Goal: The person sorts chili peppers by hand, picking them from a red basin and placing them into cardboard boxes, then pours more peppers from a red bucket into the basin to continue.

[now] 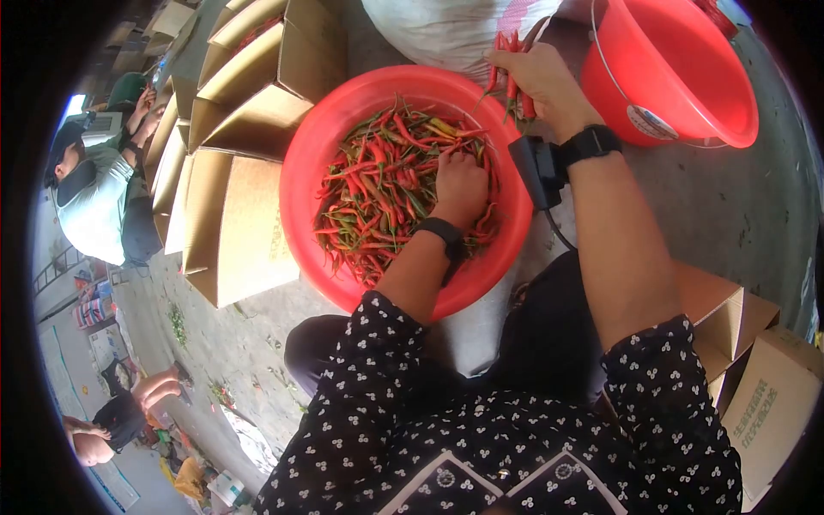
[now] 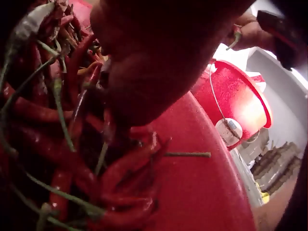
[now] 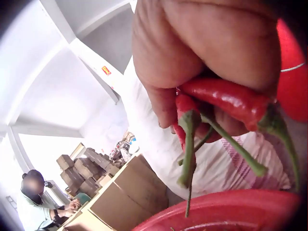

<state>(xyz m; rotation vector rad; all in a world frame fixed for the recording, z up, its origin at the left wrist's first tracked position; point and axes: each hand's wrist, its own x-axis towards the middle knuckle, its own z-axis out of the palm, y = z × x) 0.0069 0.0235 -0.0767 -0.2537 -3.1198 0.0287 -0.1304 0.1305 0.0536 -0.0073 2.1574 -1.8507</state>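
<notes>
A wide red basin (image 1: pixel 296 184) holds a heap of red and green chillies (image 1: pixel 378 193), which also fills the left of the left wrist view (image 2: pixel 53 144). Over the heap's right part is the left hand (image 1: pixel 463 187), fingers curled down among the chillies; in the left wrist view the hand (image 2: pixel 144 62) hides whatever its fingertips touch. Beyond the basin's upper right rim, the right hand (image 1: pixel 549 81) is raised and grips several red chillies (image 1: pixel 512 86). Seen from the right wrist, this hand (image 3: pixel 207 43) curls round the chillies (image 3: pixel 226 98), green stems sticking out.
A red bucket (image 1: pixel 687 77) with a wire handle stands at the upper right, beside a white sack (image 1: pixel 446 34). Open cardboard boxes (image 1: pixel 249 215) stand left of the basin, more boxes (image 1: pixel 772 395) at lower right. Other people (image 1: pixel 103 189) are at the far left.
</notes>
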